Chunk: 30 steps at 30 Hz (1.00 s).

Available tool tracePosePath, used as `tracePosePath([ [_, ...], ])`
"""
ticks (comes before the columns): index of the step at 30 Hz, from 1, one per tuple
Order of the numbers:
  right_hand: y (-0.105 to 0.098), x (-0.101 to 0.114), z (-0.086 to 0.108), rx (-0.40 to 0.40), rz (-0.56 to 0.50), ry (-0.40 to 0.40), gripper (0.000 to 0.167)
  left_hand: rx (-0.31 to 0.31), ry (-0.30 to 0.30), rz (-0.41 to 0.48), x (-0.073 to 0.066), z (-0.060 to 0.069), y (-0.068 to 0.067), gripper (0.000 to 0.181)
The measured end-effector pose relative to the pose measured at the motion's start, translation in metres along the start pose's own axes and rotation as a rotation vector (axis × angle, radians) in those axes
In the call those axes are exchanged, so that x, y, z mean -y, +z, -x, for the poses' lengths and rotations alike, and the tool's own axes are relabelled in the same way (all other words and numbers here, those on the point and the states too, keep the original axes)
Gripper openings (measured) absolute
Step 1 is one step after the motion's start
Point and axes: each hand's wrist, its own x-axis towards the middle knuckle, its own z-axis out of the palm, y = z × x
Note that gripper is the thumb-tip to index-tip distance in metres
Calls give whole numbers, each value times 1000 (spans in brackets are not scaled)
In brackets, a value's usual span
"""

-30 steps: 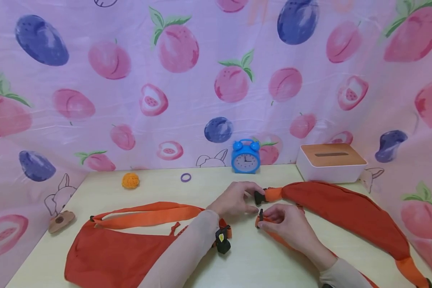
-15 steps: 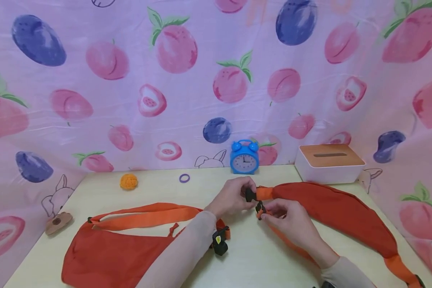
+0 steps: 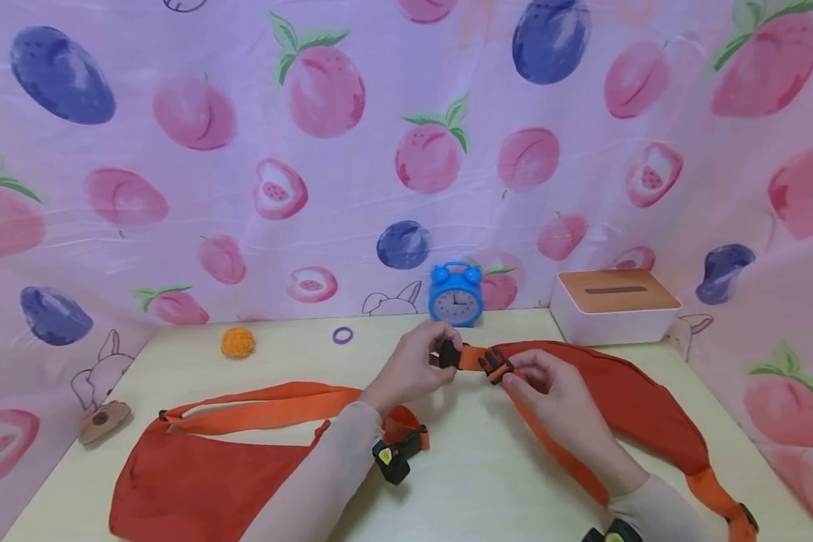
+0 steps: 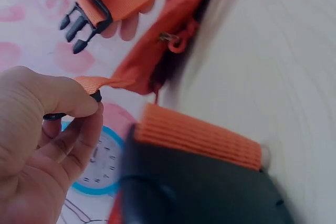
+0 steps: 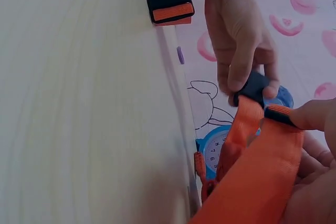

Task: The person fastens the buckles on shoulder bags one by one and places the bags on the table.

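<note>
My left hand [image 3: 409,369] pinches a black buckle socket [image 3: 449,354] on a short orange strap of a red waist bag [image 3: 640,395]. My right hand [image 3: 558,395] pinches the pronged buckle half [image 3: 494,364] at the end of the long orange strap [image 3: 558,452]. In the left wrist view, the prongs [image 4: 77,27] point free of the socket, which the left fingers [image 4: 58,93] mostly cover. The right wrist view has the socket [image 5: 253,86] and the strap [image 5: 257,171] apart from each other. Both halves are lifted over the table.
A second red bag [image 3: 196,482] lies at the left, its orange strap and buckle partly under my left forearm. Along the back stand a blue alarm clock [image 3: 455,297] and a tissue box [image 3: 616,309]. A yellow yarn ball [image 3: 237,342], purple ring [image 3: 342,335] and brown piece [image 3: 105,421] lie leftward.
My left hand has taken hold of the buckle socket and drawn it left. The right hand has raised the pronged half and turned its prongs toward the upper left.
</note>
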Motion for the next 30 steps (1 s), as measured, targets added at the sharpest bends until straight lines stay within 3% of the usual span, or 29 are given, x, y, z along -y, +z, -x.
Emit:
tracePosePath([
  [3, 0, -1, 0, -26, -47, -33, 27, -10, -3, 54, -4, 8, -5, 37],
  [12, -4, 2, 2, -35, -196, 16, 41, -21, 67, 183, -6, 20, -10, 39],
  [21, 1, 3, 6, -32, -296, -27, 40, -6, 27, 365, 1, 26, -9, 43],
  [25, 1, 3, 7, -28, -294, -72, 40, 23, -2, 393, 4, 26, -9, 46],
  [30, 2, 1, 7, -2, -294, -52, 54, 53, -18, 435, 7, 26, -5, 48],
])
